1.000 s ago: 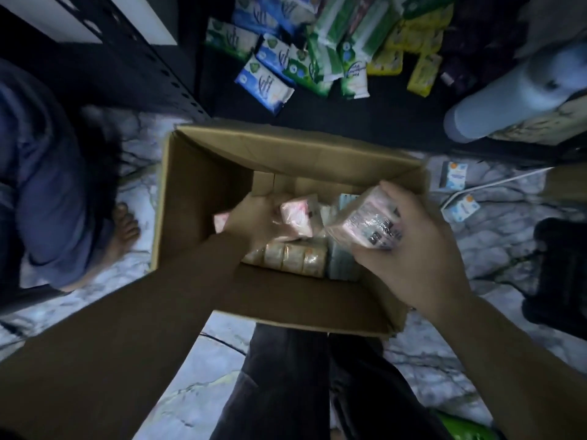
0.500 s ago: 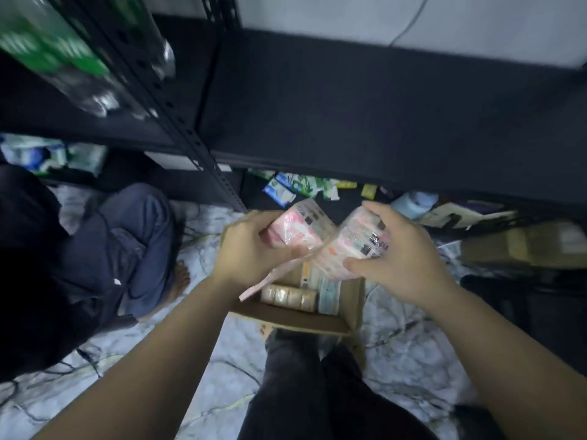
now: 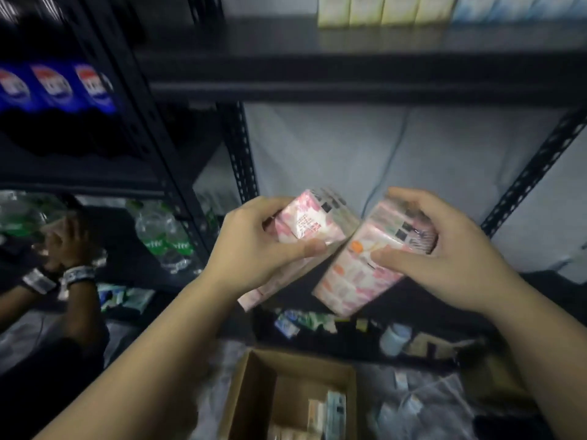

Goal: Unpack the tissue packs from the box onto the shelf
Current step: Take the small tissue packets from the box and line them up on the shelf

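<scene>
In front of the black metal shelf [image 3: 359,87], two pink tissue packs are held up in mid-air, one in each hand, above the open cardboard box [image 3: 254,395] on the floor. The left hand [image 3: 254,249] grips the left tissue pack [image 3: 305,230], thumb across its near face and fingers curled round its far side. The right hand [image 3: 444,249] grips the right tissue pack [image 3: 374,265] the same way, thumb pressed on the front, fingers wrapped over the top edge. Both packs tilt inward, and their upper corners meet or nearly meet between the hands. More packs [image 3: 327,414] stand in the box's right corner, near the bottom edge of the view. On the shelf's top board, pale cartons [image 3: 368,9] line the back edge. Small sachets [image 3: 295,322] lie scattered on the lowest board, just beyond the box, with a pale bottle [image 3: 395,338] to their right. At left, a neighbouring rack holds blue-labelled bottles [image 3: 54,87] above and clear bottles [image 3: 158,233] below, where another person's hand [image 3: 63,242], blurred, reaches with bands at the wrist.
</scene>
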{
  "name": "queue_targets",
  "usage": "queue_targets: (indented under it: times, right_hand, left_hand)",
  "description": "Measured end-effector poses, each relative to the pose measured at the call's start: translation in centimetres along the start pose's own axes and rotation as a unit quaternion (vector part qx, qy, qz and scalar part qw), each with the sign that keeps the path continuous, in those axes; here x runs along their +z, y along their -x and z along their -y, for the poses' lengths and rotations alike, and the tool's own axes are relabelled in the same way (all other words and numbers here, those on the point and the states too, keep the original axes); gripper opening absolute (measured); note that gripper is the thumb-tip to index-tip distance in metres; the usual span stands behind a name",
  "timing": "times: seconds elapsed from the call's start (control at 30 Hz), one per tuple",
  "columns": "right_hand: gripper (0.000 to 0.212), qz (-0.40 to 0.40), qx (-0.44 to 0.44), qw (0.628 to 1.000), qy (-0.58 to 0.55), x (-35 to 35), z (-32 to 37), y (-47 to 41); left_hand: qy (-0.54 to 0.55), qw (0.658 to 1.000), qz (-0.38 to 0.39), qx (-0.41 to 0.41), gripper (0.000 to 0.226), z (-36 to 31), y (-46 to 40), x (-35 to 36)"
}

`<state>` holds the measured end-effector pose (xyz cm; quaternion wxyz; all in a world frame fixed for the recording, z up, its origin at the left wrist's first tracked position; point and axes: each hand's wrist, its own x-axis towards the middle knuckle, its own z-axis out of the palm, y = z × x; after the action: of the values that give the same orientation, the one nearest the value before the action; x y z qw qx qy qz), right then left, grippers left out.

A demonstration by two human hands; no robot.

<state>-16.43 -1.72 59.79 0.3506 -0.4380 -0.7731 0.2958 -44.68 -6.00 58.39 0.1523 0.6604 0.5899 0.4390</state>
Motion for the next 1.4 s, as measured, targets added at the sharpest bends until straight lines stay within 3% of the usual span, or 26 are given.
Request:
queue_targets:
  times: [0.2, 0.4, 0.6, 0.9, 1.17, 1.3, 1.4]
  right_hand:
    - [0.075, -0.11, -0.08, 0.99, -0.049, -6.7, 7.0, -3.3]
    - [0.083, -0.208, -0.135, 0.962, -0.11, -11.9, 11.8, -6.3]
    - [0.081, -0.237, -0.14, 0.956, -0.096, -15.9, 14.9, -9.9]
    - [0.067, -0.237, -0.122, 0.962, -0.057, -17.8, 15.5, -14.2]
    - [0.063, -0.229, -0.101, 0.965, -0.072, -15.8, 12.9, -15.1]
    - [0.07, -0.228, -0.104, 0.965, -0.079, -15.4, 12.5, -15.4]
    - [0.067, -0.228, -0.113, 0.963, -0.084, -15.7, 12.4, -15.6]
  left_hand:
    - [-0.037, 0.993, -0.054, 0.096, 0.06, -9.1, -6.1, -5.3]
    - [-0.1, 0.975, -0.065, 0.188, 0.066, -16.0, -10.8, -9.9]
    - [-0.193, 0.956, -0.032, 0.219, 0.063, -19.8, -15.4, -12.1]
    - [-0.273, 0.936, -0.012, 0.223, 0.063, -17.4, -23.6, -11.3]
    - [-0.313, 0.926, 0.01, 0.213, 0.087, -10.9, -25.6, -6.3]
    - [-0.259, 0.943, 0.039, 0.206, 0.1, -11.5, -26.0, -6.5]
    - [-0.162, 0.961, 0.053, 0.22, 0.09, -13.0, -25.5, -6.2]
